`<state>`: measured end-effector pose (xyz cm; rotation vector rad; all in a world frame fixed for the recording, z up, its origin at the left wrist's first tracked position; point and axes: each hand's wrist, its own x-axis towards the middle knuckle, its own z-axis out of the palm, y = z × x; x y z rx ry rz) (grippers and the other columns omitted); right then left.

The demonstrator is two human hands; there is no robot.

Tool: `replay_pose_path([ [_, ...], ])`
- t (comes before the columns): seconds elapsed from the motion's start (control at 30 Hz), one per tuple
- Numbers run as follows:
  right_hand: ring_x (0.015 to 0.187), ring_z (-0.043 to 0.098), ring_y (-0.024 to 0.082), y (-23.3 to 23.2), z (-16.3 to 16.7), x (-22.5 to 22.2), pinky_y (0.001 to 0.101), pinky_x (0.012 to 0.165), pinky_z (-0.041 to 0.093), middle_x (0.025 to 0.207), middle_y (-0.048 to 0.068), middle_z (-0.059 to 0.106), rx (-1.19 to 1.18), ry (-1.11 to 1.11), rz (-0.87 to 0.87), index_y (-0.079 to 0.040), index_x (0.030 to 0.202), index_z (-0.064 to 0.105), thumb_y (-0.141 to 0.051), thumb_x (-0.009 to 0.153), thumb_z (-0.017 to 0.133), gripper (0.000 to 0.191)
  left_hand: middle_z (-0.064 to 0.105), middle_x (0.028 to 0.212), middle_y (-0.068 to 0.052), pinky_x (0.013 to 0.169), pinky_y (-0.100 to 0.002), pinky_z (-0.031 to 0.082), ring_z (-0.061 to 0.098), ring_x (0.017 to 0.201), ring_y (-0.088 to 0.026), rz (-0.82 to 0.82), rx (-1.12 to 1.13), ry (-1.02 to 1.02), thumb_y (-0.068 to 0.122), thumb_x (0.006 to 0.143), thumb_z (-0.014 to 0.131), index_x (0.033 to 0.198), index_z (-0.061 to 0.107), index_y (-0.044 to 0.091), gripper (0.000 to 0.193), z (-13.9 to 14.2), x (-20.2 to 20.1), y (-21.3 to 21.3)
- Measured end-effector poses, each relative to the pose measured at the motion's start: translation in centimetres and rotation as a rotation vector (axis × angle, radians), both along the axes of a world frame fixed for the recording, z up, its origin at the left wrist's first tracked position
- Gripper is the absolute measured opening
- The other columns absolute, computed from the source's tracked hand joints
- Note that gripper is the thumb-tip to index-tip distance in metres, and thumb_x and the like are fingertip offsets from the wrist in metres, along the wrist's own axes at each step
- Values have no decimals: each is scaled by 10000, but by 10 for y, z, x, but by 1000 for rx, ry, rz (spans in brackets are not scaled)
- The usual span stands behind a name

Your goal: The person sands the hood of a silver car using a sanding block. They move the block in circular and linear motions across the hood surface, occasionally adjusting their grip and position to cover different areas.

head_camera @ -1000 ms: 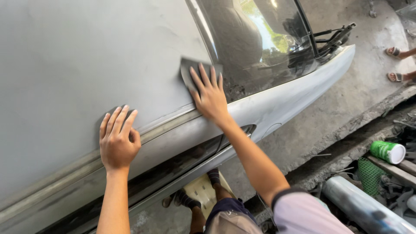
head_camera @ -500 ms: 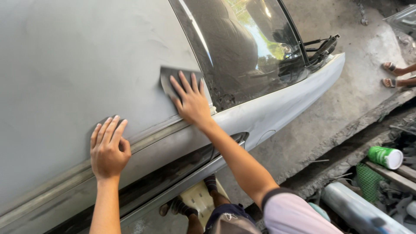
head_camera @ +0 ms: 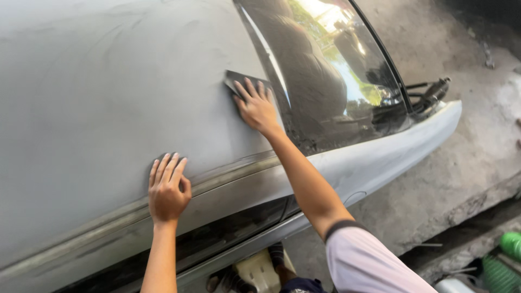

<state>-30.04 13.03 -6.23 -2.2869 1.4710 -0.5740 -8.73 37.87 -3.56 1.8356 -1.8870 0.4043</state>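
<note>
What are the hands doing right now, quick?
Left hand: open, flat on the grey car roof, holding nothing.
Right hand: open, fingers spread, pressing a dark sanding sheet against the roof.

Car body workshop: a primer-grey car body (head_camera: 108,97) is seen over rough concrete floor (head_camera: 467,163); green hose (head_camera: 496,268) at four o'clock.

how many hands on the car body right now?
2. The left hand lies flat on the grey roof panel near its lower edge. The right hand presses a dark sanding sheet against the panel beside the windshield. None look hidden.
</note>
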Motion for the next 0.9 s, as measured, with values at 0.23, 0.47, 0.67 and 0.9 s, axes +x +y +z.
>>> replay_pose_path([
  [0.23, 1561, 234, 473, 112, -3, 48, 623, 1271, 140, 1697, 94, 321, -122, -64, 337, -272, 1604, 381, -434, 1079, 422, 551, 685, 1343, -110, 1213, -469, 411, 588, 1337, -271, 8, 43, 17, 52, 862, 613, 1219, 734, 71, 377, 5, 10, 6],
  [0.47, 1475, 334, 513, -69, 31, 83, 581, 1226, 276, 1643, 121, 403, -231, 74, 199, -251, 1571, 446, -298, 1062, 453, 511, 679, 1360, -104, 1229, -471, 397, 582, 1343, -264, 11, 44, 22, 61, 876, 621, 1237, 726, 86, 378, -5, 11, 6],
  [0.67, 1527, 222, 485, 15, -4, 20, 621, 1228, 171, 1683, 141, 292, -91, 94, 195, -229, 1616, 361, -401, 1084, 416, 562, 681, 1349, -94, 1225, -466, 395, 577, 1338, -256, -1, 80, 16, 73, 863, 618, 1228, 731, 100, 383, -5, 13, 8],
  [0.9, 1530, 229, 460, -91, 14, 93, 605, 1245, 178, 1681, 101, 295, -104, 95, 192, -295, 1601, 356, -451, 1091, 391, 535, 673, 1355, -80, 1227, -459, 389, 573, 1340, -248, 13, 108, 16, 76, 851, 619, 1240, 726, 110, 405, -1, 12, 5],
])
